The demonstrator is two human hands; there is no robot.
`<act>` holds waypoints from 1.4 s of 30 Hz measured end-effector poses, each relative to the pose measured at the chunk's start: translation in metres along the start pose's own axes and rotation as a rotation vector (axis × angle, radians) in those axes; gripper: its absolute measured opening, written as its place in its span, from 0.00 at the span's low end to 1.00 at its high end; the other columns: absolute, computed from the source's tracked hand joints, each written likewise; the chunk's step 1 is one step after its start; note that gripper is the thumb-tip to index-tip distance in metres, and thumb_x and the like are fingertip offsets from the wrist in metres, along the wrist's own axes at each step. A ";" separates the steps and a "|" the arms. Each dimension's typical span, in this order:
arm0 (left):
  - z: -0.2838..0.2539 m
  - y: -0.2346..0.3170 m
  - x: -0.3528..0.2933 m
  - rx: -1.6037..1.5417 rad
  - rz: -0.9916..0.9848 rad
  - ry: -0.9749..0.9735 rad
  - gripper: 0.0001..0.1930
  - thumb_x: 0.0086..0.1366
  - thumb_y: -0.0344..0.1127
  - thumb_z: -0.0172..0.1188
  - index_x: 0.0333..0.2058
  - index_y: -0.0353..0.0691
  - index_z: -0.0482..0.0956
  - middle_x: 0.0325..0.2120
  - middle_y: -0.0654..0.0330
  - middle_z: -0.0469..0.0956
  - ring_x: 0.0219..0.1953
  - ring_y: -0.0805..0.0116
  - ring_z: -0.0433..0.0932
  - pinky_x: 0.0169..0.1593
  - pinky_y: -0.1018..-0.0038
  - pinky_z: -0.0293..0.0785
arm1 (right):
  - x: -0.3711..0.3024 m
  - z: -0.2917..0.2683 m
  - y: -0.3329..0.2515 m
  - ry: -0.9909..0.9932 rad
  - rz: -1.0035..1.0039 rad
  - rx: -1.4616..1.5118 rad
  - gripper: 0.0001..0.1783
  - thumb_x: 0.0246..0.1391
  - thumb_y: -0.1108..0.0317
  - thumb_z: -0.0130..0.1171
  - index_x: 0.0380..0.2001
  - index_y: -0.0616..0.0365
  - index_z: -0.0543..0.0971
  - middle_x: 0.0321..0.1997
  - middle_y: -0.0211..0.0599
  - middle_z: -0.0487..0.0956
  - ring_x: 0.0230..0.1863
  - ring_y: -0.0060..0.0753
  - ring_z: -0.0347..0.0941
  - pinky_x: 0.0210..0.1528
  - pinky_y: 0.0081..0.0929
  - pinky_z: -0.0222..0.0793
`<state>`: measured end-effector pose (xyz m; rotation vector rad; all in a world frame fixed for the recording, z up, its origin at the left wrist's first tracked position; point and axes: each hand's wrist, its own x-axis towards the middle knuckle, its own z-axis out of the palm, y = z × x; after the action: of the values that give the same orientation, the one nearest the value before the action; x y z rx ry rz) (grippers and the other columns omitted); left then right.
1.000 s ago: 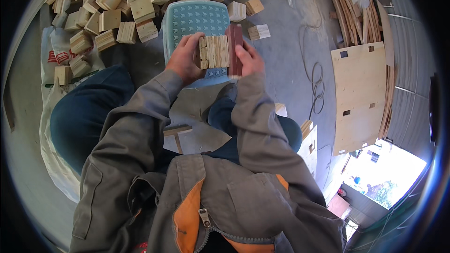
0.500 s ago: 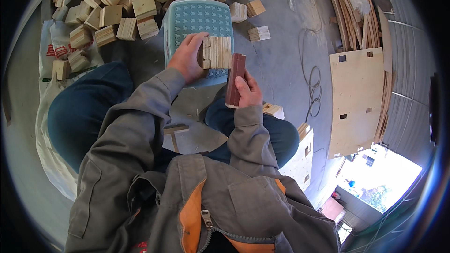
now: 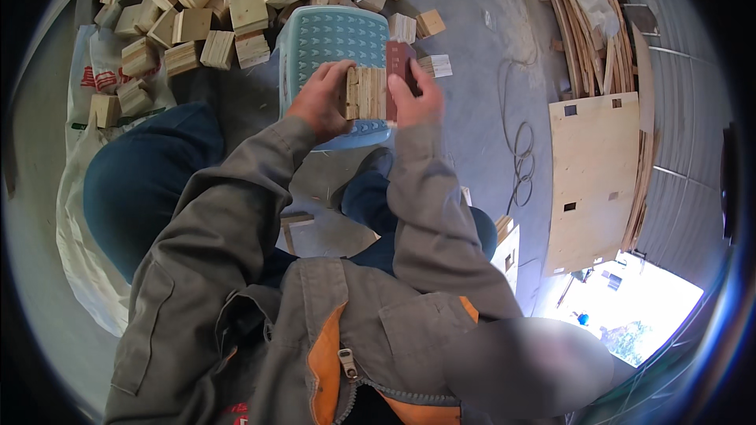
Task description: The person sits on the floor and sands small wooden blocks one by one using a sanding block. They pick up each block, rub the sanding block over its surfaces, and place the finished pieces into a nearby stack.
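My left hand is closed round the left side of a layered plywood block, holding it above a light blue plastic stool. Dark-edged layers run upright on the block's visible face. In my right hand is a reddish-brown sanding block, gripped between thumb and fingers. Its flat side lies against the right side of the plywood, or very close to it. The fingertips of my left hand are partly hidden behind the wood.
A heap of similar plywood blocks spreads beyond and left of the stool. At left lies a white plastic sack. A cable loops on the floor at right, near a plywood sheet and stacked wood strips.
My right hand has pushed the sanding block away from me along the plywood's right side. My left hand keeps its hold on the plywood block, nearly in place.
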<state>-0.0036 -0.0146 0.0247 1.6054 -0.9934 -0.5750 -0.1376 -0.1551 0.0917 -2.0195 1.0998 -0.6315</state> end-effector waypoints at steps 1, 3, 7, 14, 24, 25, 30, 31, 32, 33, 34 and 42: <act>-0.003 -0.002 -0.002 0.001 0.001 0.011 0.47 0.45 0.25 0.75 0.67 0.41 0.68 0.59 0.47 0.73 0.63 0.43 0.74 0.65 0.59 0.78 | -0.017 -0.001 0.000 0.019 -0.014 -0.065 0.34 0.56 0.61 0.74 0.64 0.64 0.80 0.60 0.52 0.82 0.59 0.45 0.80 0.64 0.38 0.75; -0.003 0.003 0.001 0.008 0.026 0.013 0.46 0.45 0.25 0.75 0.67 0.41 0.69 0.58 0.47 0.74 0.63 0.42 0.75 0.66 0.58 0.77 | -0.050 -0.018 0.004 0.027 -0.091 -0.108 0.34 0.55 0.61 0.75 0.63 0.63 0.80 0.61 0.54 0.79 0.61 0.51 0.77 0.65 0.42 0.73; -0.002 0.001 0.000 0.062 0.035 0.019 0.46 0.45 0.26 0.75 0.67 0.41 0.69 0.58 0.46 0.74 0.62 0.42 0.75 0.66 0.59 0.77 | -0.102 -0.029 0.014 0.079 -0.291 -0.336 0.35 0.53 0.62 0.77 0.63 0.59 0.80 0.64 0.59 0.76 0.63 0.60 0.74 0.66 0.50 0.72; 0.001 -0.002 -0.001 0.021 -0.025 -0.001 0.49 0.42 0.28 0.78 0.67 0.43 0.68 0.62 0.50 0.72 0.65 0.44 0.74 0.68 0.60 0.76 | -0.064 -0.010 0.006 0.109 -0.331 -0.307 0.34 0.51 0.63 0.77 0.63 0.55 0.81 0.67 0.59 0.73 0.65 0.64 0.71 0.67 0.54 0.70; 0.007 0.003 0.004 0.008 -0.026 0.045 0.48 0.43 0.28 0.77 0.66 0.43 0.69 0.61 0.48 0.72 0.65 0.43 0.74 0.67 0.58 0.76 | 0.034 0.020 -0.021 0.047 -0.251 -0.490 0.35 0.50 0.56 0.76 0.63 0.51 0.83 0.65 0.54 0.75 0.67 0.57 0.71 0.71 0.49 0.69; 0.006 0.000 0.002 0.030 -0.023 0.044 0.48 0.42 0.29 0.78 0.66 0.44 0.69 0.62 0.49 0.72 0.64 0.43 0.74 0.67 0.59 0.76 | 0.029 0.020 -0.017 0.054 -0.258 -0.489 0.35 0.51 0.56 0.76 0.63 0.51 0.82 0.65 0.54 0.75 0.68 0.58 0.70 0.71 0.49 0.69; 0.006 -0.001 0.002 0.035 -0.001 0.071 0.48 0.43 0.28 0.78 0.67 0.44 0.69 0.62 0.49 0.72 0.64 0.43 0.74 0.67 0.59 0.76 | -0.050 -0.001 -0.023 0.030 -0.290 -0.502 0.37 0.52 0.58 0.77 0.65 0.51 0.81 0.68 0.56 0.71 0.68 0.62 0.68 0.70 0.52 0.68; 0.005 -0.001 0.002 0.037 0.009 0.094 0.48 0.43 0.28 0.78 0.67 0.44 0.69 0.62 0.49 0.72 0.64 0.43 0.74 0.67 0.59 0.76 | -0.065 -0.005 -0.023 0.027 -0.331 -0.508 0.37 0.51 0.59 0.77 0.66 0.50 0.80 0.68 0.55 0.70 0.68 0.62 0.68 0.69 0.53 0.69; 0.007 -0.002 0.003 0.029 0.020 0.087 0.48 0.43 0.28 0.78 0.67 0.44 0.69 0.62 0.49 0.72 0.64 0.43 0.74 0.67 0.59 0.76 | -0.081 -0.009 -0.020 0.028 -0.363 -0.517 0.37 0.51 0.60 0.77 0.66 0.49 0.80 0.69 0.54 0.69 0.68 0.62 0.68 0.67 0.54 0.70; 0.008 -0.002 0.004 0.021 0.031 0.083 0.48 0.43 0.28 0.77 0.67 0.44 0.69 0.62 0.49 0.73 0.64 0.43 0.74 0.67 0.58 0.76 | -0.093 -0.013 -0.019 0.041 -0.380 -0.531 0.38 0.51 0.60 0.78 0.66 0.50 0.80 0.69 0.56 0.68 0.67 0.63 0.68 0.67 0.55 0.70; 0.007 -0.002 0.003 0.020 0.034 0.078 0.47 0.43 0.28 0.77 0.67 0.43 0.69 0.62 0.49 0.73 0.64 0.42 0.74 0.67 0.58 0.76 | -0.101 -0.014 -0.018 0.040 -0.378 -0.527 0.38 0.50 0.60 0.78 0.66 0.51 0.79 0.69 0.57 0.68 0.67 0.63 0.68 0.67 0.56 0.70; 0.012 -0.007 0.000 -0.028 0.036 0.114 0.47 0.44 0.28 0.77 0.66 0.43 0.70 0.62 0.49 0.73 0.65 0.42 0.74 0.67 0.58 0.76 | -0.068 -0.005 -0.012 0.074 -0.483 -0.563 0.35 0.51 0.60 0.76 0.64 0.52 0.81 0.66 0.57 0.71 0.64 0.62 0.71 0.66 0.56 0.70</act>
<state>-0.0111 -0.0211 0.0144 1.5744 -0.9236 -0.4661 -0.1700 -0.0942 0.1000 -2.8153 0.8952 -0.6896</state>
